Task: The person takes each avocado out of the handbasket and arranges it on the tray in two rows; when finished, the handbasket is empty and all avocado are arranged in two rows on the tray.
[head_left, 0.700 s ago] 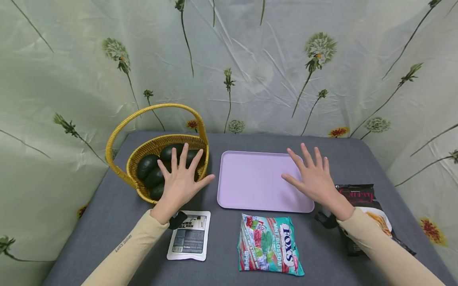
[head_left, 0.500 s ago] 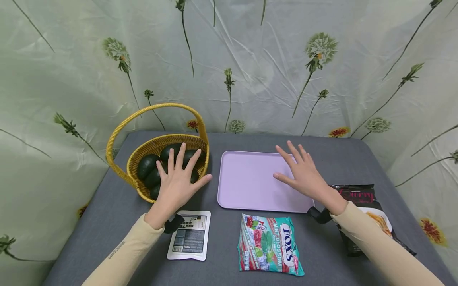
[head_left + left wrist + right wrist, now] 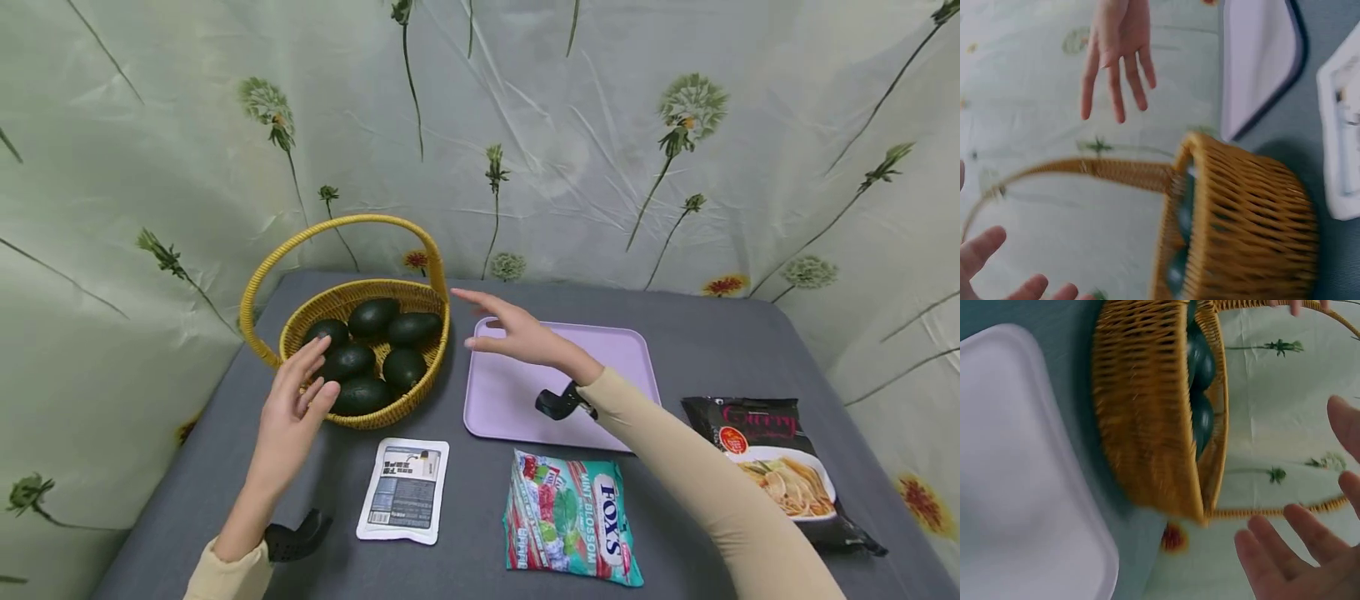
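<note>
A yellow wicker basket [image 3: 405, 406] with a tall arched handle stands at the back left of the table, holding several dark green avocados [image 3: 361, 396]. My left hand [image 3: 288, 417] hovers at its front left side, fingers loosely bent and holding nothing. Over the left part of a lilac tray [image 3: 600, 337] is my right hand [image 3: 517, 333], its fingers stretched toward the basket's right side, apart from it. In the right wrist view the spread right-hand fingers [image 3: 1310, 534] show near the basket handle. The left wrist view catches the basket's woven side [image 3: 1254, 219] close up.
Toward the front lie a white-edged pouch [image 3: 405, 490] and a teal FOX'S candy bag [image 3: 572, 518]. A black noodle packet [image 3: 780, 467] lies at the right, partly behind my right forearm. A dandelion-print curtain [image 3: 570, 150] hangs behind the grey table [image 3: 480, 533].
My right hand has moved left across the tray toward the basket. My left hand has drawn back and left, from over the avocados to the basket's front left. The head view has shifted slightly.
</note>
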Demonstrator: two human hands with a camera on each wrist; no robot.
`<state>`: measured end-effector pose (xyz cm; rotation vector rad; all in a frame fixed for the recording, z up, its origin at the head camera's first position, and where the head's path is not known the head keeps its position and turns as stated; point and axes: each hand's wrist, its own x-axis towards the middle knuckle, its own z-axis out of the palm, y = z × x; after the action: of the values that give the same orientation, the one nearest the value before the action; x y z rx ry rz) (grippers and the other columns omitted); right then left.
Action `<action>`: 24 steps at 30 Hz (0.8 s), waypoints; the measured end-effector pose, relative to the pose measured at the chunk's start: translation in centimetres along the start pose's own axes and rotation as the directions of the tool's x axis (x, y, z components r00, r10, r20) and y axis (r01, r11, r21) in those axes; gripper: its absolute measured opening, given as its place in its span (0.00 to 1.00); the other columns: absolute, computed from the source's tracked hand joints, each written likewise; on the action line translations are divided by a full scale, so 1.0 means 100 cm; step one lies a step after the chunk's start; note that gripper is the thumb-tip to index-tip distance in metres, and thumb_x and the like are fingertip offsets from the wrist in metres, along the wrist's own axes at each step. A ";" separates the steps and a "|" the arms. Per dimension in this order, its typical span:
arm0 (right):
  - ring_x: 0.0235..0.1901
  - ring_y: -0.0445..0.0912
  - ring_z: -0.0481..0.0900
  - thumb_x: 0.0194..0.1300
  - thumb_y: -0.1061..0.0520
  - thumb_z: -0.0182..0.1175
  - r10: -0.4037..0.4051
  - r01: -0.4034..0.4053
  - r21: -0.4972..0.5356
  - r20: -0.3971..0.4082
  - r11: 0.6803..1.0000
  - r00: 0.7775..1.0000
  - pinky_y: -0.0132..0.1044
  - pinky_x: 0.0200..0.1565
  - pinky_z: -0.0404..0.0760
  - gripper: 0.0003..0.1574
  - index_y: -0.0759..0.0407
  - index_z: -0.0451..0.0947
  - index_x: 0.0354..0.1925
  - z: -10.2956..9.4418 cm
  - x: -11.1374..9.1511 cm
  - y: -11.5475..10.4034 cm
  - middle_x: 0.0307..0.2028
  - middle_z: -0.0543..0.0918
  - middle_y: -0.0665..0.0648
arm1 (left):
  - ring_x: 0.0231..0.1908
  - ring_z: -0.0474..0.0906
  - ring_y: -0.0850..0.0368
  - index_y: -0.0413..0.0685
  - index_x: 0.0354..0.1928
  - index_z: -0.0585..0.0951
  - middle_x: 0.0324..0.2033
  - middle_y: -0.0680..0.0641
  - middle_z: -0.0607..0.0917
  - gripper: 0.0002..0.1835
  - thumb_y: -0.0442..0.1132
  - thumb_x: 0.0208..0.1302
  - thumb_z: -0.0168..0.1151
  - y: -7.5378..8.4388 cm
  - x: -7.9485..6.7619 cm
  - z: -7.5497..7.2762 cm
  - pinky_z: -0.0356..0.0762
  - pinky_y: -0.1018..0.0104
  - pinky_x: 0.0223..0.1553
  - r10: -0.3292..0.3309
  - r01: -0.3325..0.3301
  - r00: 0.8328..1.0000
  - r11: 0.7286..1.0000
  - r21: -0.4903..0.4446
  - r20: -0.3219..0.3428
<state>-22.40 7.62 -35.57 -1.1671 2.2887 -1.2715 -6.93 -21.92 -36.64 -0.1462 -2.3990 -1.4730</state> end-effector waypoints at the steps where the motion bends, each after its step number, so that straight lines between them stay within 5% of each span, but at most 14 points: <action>1: 0.66 0.53 0.60 0.68 0.54 0.59 -0.007 0.006 0.033 0.027 0.999 1.000 0.50 0.64 0.64 0.42 0.48 0.52 0.74 0.005 0.010 0.000 0.72 0.55 0.53 | 0.64 0.61 0.54 0.57 0.71 0.64 0.66 0.53 0.61 0.28 0.34 0.72 0.52 -0.003 -0.005 -0.002 0.65 0.69 0.61 -0.043 0.043 0.999 0.999 -0.021 -0.024; 4: 0.65 0.57 0.60 0.69 0.56 0.58 -0.022 0.010 0.099 0.123 0.995 0.992 0.49 0.63 0.66 0.40 0.52 0.54 0.74 0.019 0.036 -0.001 0.71 0.56 0.57 | 0.60 0.65 0.60 0.54 0.71 0.63 0.63 0.50 0.64 0.26 0.36 0.73 0.50 -0.014 -0.018 -0.007 0.67 0.80 0.52 -0.177 0.166 0.979 0.981 -0.103 -0.102; 8: 0.66 0.56 0.60 0.69 0.58 0.57 0.010 -0.038 0.111 0.245 0.993 0.969 0.45 0.63 0.67 0.37 0.57 0.57 0.72 0.033 0.064 -0.003 0.69 0.59 0.61 | 0.53 0.69 0.64 0.49 0.72 0.62 0.63 0.45 0.63 0.26 0.38 0.74 0.49 -0.031 -0.027 -0.008 0.71 0.81 0.47 -0.313 0.284 0.937 0.941 -0.183 -0.156; 12: 0.67 0.50 0.59 0.69 0.57 0.58 0.115 -0.124 0.007 0.337 0.992 0.934 0.38 0.62 0.66 0.34 0.55 0.61 0.70 0.043 0.084 -0.006 0.68 0.62 0.58 | 0.51 0.66 0.65 0.48 0.74 0.57 0.66 0.39 0.57 0.29 0.43 0.74 0.48 -0.048 -0.027 -0.006 0.73 0.83 0.45 -0.398 0.373 0.913 0.904 -0.208 -0.092; 16: 0.66 0.48 0.61 0.69 0.55 0.58 0.204 -0.171 -0.118 0.391 0.978 0.897 0.38 0.62 0.65 0.31 0.53 0.65 0.68 0.051 0.099 -0.011 0.66 0.65 0.58 | 0.59 0.61 0.56 0.50 0.75 0.52 0.70 0.37 0.50 0.32 0.46 0.74 0.48 -0.060 -0.023 -0.002 0.73 0.81 0.48 -0.423 0.411 0.906 0.877 -0.247 0.005; 20: 0.65 0.49 0.62 0.69 0.55 0.58 0.244 -0.167 -0.206 0.436 0.964 0.866 0.37 0.61 0.66 0.29 0.54 0.68 0.66 0.059 0.109 -0.015 0.65 0.67 0.58 | 0.65 0.54 0.43 0.54 0.76 0.50 0.72 0.41 0.43 0.33 0.47 0.74 0.48 -0.068 -0.017 0.004 0.70 0.73 0.55 -0.433 0.435 0.899 0.860 -0.266 0.069; 24: 0.65 0.50 0.62 0.68 0.56 0.59 0.277 -0.162 -0.273 0.463 0.948 0.842 0.37 0.62 0.64 0.28 0.54 0.70 0.65 0.067 0.115 -0.017 0.65 0.68 0.57 | 0.68 0.50 0.41 0.59 0.76 0.49 0.74 0.45 0.39 0.35 0.49 0.73 0.50 -0.072 -0.014 0.006 0.64 0.59 0.61 -0.461 0.468 0.883 0.847 -0.251 0.092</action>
<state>-25.01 -5.47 -36.52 -1.0974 2.1211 -0.5490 -7.55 -24.62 -43.45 0.3900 -2.3487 -2.0162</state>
